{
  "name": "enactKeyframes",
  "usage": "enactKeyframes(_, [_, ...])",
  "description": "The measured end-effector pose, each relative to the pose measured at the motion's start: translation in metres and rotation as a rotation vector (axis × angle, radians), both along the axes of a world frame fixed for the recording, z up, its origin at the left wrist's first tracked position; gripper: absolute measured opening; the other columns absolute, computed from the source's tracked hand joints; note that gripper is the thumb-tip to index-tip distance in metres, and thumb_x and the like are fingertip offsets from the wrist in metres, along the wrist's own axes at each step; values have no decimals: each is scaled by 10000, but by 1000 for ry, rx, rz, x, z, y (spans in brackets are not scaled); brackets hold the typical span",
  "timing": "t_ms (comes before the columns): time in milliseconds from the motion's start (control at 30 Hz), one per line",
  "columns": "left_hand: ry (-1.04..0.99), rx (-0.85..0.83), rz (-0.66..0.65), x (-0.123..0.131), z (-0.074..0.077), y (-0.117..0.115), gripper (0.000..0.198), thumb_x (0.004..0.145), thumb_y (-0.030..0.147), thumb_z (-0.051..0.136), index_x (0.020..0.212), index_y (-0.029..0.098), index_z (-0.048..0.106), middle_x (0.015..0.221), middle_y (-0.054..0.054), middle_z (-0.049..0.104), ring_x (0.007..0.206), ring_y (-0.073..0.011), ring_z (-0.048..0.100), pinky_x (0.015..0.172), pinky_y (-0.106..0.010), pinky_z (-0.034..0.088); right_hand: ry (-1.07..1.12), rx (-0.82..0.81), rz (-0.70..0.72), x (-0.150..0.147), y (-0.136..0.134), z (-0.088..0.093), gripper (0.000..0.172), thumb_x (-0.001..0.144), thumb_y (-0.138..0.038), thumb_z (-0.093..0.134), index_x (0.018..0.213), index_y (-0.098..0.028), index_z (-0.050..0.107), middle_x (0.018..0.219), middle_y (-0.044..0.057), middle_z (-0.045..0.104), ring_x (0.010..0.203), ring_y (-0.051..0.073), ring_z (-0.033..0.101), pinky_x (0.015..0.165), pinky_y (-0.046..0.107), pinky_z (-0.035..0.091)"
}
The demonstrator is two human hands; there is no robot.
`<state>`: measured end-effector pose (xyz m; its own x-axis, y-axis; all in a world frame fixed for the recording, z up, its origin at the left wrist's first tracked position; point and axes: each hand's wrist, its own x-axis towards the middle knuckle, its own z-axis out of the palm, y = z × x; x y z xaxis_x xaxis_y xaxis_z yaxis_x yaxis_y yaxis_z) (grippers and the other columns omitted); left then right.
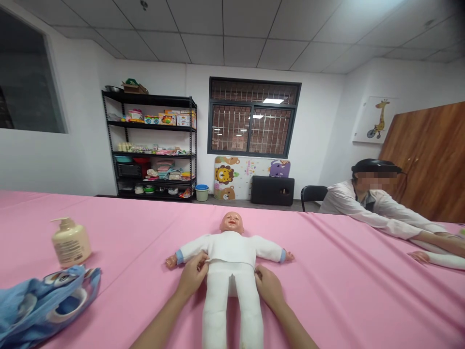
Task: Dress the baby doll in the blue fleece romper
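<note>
A baby doll in white clothes lies on its back on the pink table cover, head away from me, arms spread. My left hand pinches the waistband of the doll's white trousers at its left-of-frame hip. My right hand is closed on the waistband at the other hip. The doll's white top has blue cuffs. Its legs run toward me between my forearms.
A cream pump bottle stands at the left, with a blue patterned garment in front of it. At the far right another person in white leans over a second doll. A black shelf with goods and a black chair stand behind.
</note>
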<state>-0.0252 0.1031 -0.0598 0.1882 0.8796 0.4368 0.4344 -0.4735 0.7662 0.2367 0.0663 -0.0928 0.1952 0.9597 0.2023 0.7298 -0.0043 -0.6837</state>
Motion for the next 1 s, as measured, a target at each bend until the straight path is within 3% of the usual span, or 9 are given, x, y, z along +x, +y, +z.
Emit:
enactKeyframes(167, [-95,-34,67,-2,-6,7,78,694,228,442,660,170,480,580,38,429,549,-121,385,538,-234,307,63,-25,-112,8,4,0,267,786,-346,350,591,-164,334,580,-8,479,586,121,427,527,224,222])
enactKeyframes(267, [-115,-48,46,-4,-7,8,94,717,253,448,674,172,469,594,40,421,562,-121,380,546,-235,304,38,-59,-92,8,3,1,261,787,-345,336,597,-165,346,601,-4,500,600,129,432,529,228,213])
enactKeyframes(367, [-80,-63,14,-3,-7,6,156,771,313,440,710,175,480,620,34,450,586,-133,408,569,-244,315,-3,-64,-66,5,0,3,254,782,-342,337,599,-167,347,610,-1,509,598,131,425,530,232,204])
enactKeyframes(567, [-39,-63,89,-2,-9,7,373,839,398,343,529,189,340,534,22,414,553,-144,408,555,-261,295,8,-26,-71,5,1,2,243,770,-334,329,593,-167,339,585,-2,484,588,131,412,533,231,195])
enactKeyframes(700, [20,-46,125,-2,-7,6,380,844,437,364,562,185,398,558,18,451,576,-156,438,566,-263,307,70,7,-86,7,4,-3,240,763,-342,328,596,-170,344,585,-3,477,583,129,405,529,228,205])
enactKeyframes(833, [30,-36,127,-2,-3,2,315,839,411,387,640,183,473,630,4,534,639,-176,500,605,-269,357,197,75,-193,10,5,-8,234,765,-333,303,596,-172,316,551,-7,439,562,123,382,512,222,217])
enactKeyframes(1000, [-40,-61,128,-4,-3,2,204,822,348,403,872,185,516,792,-20,593,752,-192,558,724,-311,429,319,128,-188,13,6,-10,269,783,-411,342,666,-180,418,553,-20,438,541,119,404,502,207,256])
